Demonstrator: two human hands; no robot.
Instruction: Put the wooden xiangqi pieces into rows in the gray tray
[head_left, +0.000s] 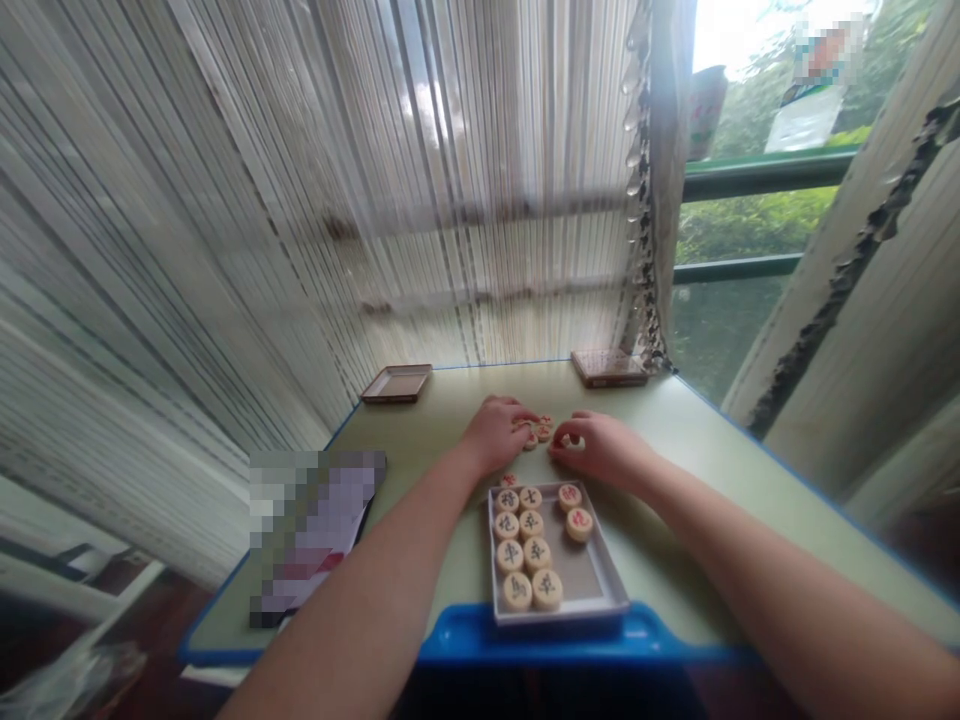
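My left hand (pixel 498 432) lies low over the table with its fingers stretched toward a small cluster of wooden xiangqi pieces (pixel 543 433), partly covering them. On the other side of the cluster, my right hand (pixel 596 443) has thumb and forefinger curled together around what looks like a xiangqi piece, mostly hidden. Nearer to me stands a shallow box (pixel 592 590). Inside it, black-marked pieces (pixel 532 525) fill two columns at the left, and two red-marked pieces (pixel 578 525) sit at the upper right. One more red-marked piece (pixel 509 481) rests just beyond the box's far edge.
A box lid or tray (pixel 397 383) sits at the table's far left, and a flat brown box (pixel 609 367) at the far right. A blurred-out flat item (pixel 319 540) lies on the left. String curtains (pixel 450 200) hang behind the blue-edged table (pixel 720 490).
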